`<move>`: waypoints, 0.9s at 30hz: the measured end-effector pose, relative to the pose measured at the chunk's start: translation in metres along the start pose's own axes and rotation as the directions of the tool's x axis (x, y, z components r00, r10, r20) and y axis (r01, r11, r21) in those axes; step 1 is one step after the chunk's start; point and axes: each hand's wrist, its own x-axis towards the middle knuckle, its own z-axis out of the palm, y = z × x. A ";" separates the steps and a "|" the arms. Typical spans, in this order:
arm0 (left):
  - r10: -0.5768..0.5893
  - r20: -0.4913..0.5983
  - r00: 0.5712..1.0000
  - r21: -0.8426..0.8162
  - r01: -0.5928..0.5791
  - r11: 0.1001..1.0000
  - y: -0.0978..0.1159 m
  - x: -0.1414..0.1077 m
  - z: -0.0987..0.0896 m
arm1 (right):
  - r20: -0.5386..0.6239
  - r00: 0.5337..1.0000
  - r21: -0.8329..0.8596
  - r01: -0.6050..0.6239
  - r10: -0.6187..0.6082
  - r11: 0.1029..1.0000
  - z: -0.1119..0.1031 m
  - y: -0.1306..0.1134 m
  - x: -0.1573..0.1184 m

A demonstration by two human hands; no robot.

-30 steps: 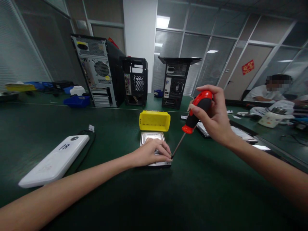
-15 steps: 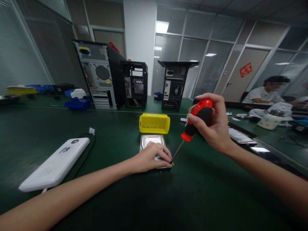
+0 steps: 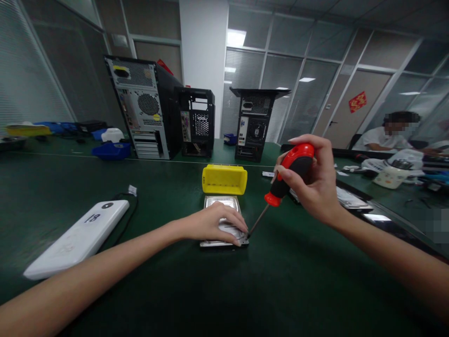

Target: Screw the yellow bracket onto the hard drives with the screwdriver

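A silver hard drive [image 3: 229,229] lies flat on the green table [image 3: 196,295], in front of a yellow bin [image 3: 225,180]. Across the drive rests my left hand [image 3: 213,222], its thumb and fingers spread apart on the top face and partly hiding it. My right hand [image 3: 315,182] is wrapped round the red and black handle of a screwdriver [image 3: 293,171]. The shaft slants down to the left, and its tip is at the drive's near right corner, close to my left fingertips. Whether the tip sits in a screw is too small to tell.
Left lies a white power bank [image 3: 80,238] with a cable. Three computer cases [image 3: 168,107] stand behind the bin. Right are another drive [image 3: 351,199], a black panel [image 3: 400,231] and a cup [image 3: 390,177]. A person [image 3: 377,135] sits at the far right.
My left fingers have drawn back from the drive's near right corner and spread, showing more of the drive. My right hand and the screwdriver handle have shifted slightly right.
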 end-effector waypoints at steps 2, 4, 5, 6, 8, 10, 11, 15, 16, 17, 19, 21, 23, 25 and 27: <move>0.004 0.010 1.000 0.061 -0.005 0.998 0.002 0.001 0.001 | 0.007 1.000 0.003 -0.004 0.004 1.000 0.001 0.001 0.000; 0.000 0.022 1.000 0.121 -0.003 0.993 0.004 0.001 0.003 | 0.012 1.000 0.008 0.001 -0.001 1.000 0.001 0.002 -0.001; -0.001 0.030 1.000 0.147 -0.004 0.989 0.004 0.001 0.004 | 0.013 1.000 0.010 0.004 -0.004 1.000 0.001 0.003 -0.001; -0.001 0.037 0.999 0.169 -0.005 0.986 0.005 0.001 0.005 | 0.015 1.000 0.013 0.006 -0.006 1.000 0.000 0.003 -0.001; -0.001 0.051 0.999 0.199 -0.009 0.980 0.006 0.000 0.005 | 0.015 1.000 0.022 0.011 -0.012 1.000 0.000 0.004 -0.001; -0.007 0.054 0.998 0.213 -0.004 0.977 0.007 0.000 0.005 | 0.008 1.000 0.028 0.012 -0.012 1.000 0.000 0.005 -0.001; -0.015 0.057 0.998 0.214 0.002 0.977 0.008 0.000 0.005 | -0.001 1.000 0.028 0.017 -0.017 0.999 0.000 0.006 -0.001; -0.058 0.012 0.998 0.213 0.054 0.976 0.009 0.002 0.009 | -0.039 0.998 0.033 0.055 -0.053 0.998 0.001 0.008 0.001; -0.073 -0.011 0.997 0.209 0.073 0.975 0.009 0.003 0.010 | -0.046 0.997 0.036 0.065 -0.063 0.997 0.001 0.008 0.002; -0.090 -0.033 0.995 0.202 0.095 0.975 0.009 0.004 0.012 | -0.050 0.996 0.039 0.072 -0.070 0.997 0.002 0.008 0.003; -0.134 -0.051 0.990 0.176 0.141 0.974 0.009 0.006 0.014 | -0.053 0.995 0.040 0.086 -0.084 0.995 0.002 0.009 0.004; -0.173 -0.052 0.983 0.156 0.180 0.971 0.008 0.008 0.015 | -0.031 0.995 0.052 0.099 -0.097 0.994 0.003 0.010 0.004; -0.196 -0.044 0.980 0.170 0.200 0.965 0.008 0.010 0.015 | -0.001 0.992 0.069 0.126 -0.126 0.990 0.005 0.011 0.003; -0.209 -0.028 0.978 0.198 0.210 0.957 0.008 0.012 0.015 | 0.024 0.987 0.082 0.155 -0.158 0.984 0.005 0.012 0.002; -0.219 -0.013 0.976 0.210 0.217 0.953 0.007 0.014 0.016 | 0.039 0.983 0.084 0.175 -0.178 0.981 0.006 0.011 0.001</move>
